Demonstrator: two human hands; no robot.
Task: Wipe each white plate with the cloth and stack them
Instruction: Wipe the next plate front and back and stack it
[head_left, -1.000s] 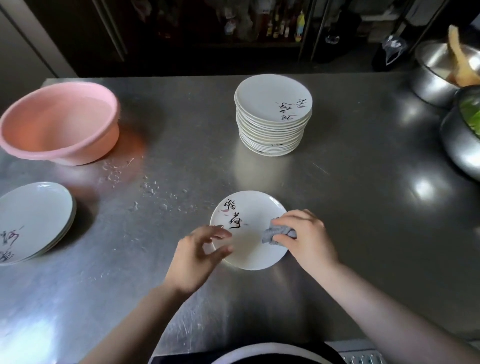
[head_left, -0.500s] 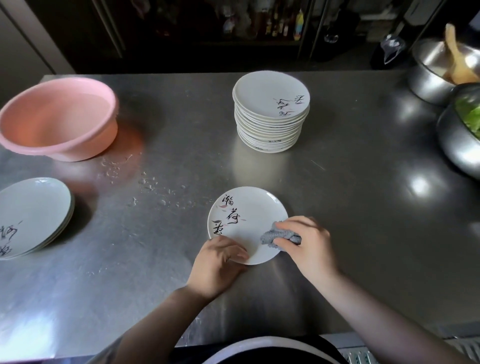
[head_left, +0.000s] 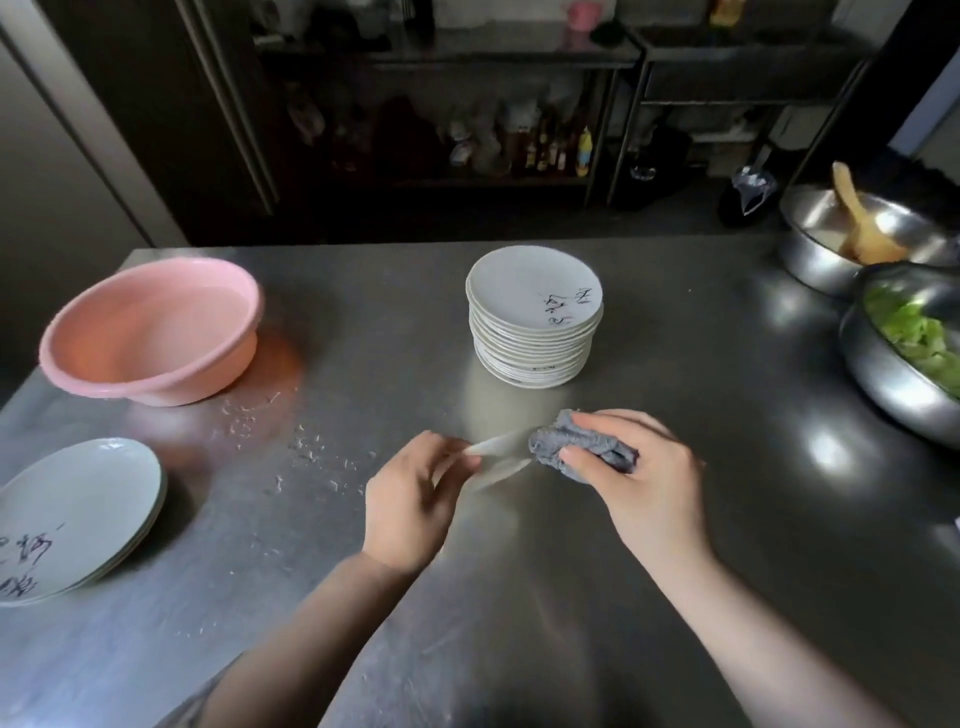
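Note:
My left hand (head_left: 410, 499) grips the near edge of one white plate (head_left: 496, 457), lifted off the steel table and seen almost edge-on and blurred by motion. My right hand (head_left: 644, 483) holds a bunched grey cloth (head_left: 576, 447) against the plate's right side. A tall stack of white plates (head_left: 535, 322) with black brush lettering stands at the table's middle back. A low pile of white plates (head_left: 78, 514) lies at the left edge.
A pink plastic basin (head_left: 150, 332) sits at the back left, with water drops on the steel table (head_left: 675, 395) beside it. Two steel bowls stand at the right: one with a wooden spoon (head_left: 862, 223), one with green leaves (head_left: 914, 338).
The plate lay flat on the table under the cloth; now my left hand has lifted and tilted it on edge, and my right hand with the cloth has risen with it.

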